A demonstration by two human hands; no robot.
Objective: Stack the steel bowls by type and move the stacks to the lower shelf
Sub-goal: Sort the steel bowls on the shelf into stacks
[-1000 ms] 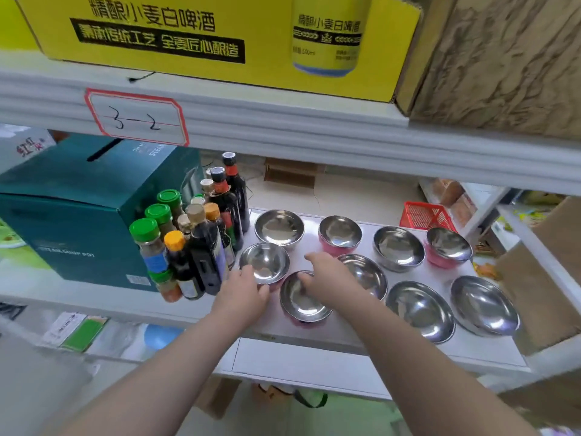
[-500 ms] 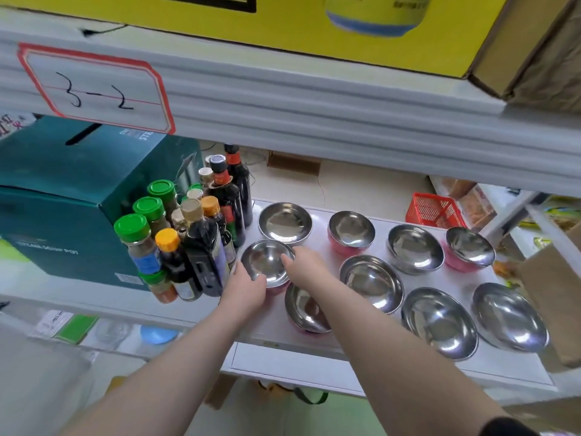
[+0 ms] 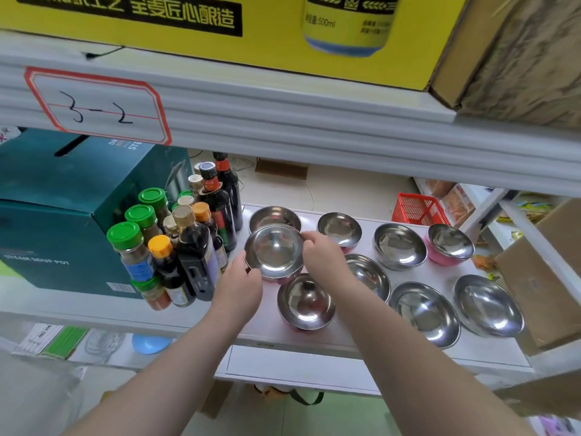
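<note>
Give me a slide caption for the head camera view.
Both hands, left and right, lift a pink-bottomed steel bowl among eight others on the shelf.

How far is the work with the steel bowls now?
No stack looks finished. In hand: the left hand and right hand grip one pink-bottomed bowl by its rim, apparently raised off the shelf. Left: eight other bowls lie single there, and nothing has visibly reached the lower shelf.

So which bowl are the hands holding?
The pink-bottomed bowl beside the bottles. The left hand and right hand grip its rim on either side; no hand touches the other bowls.
</note>
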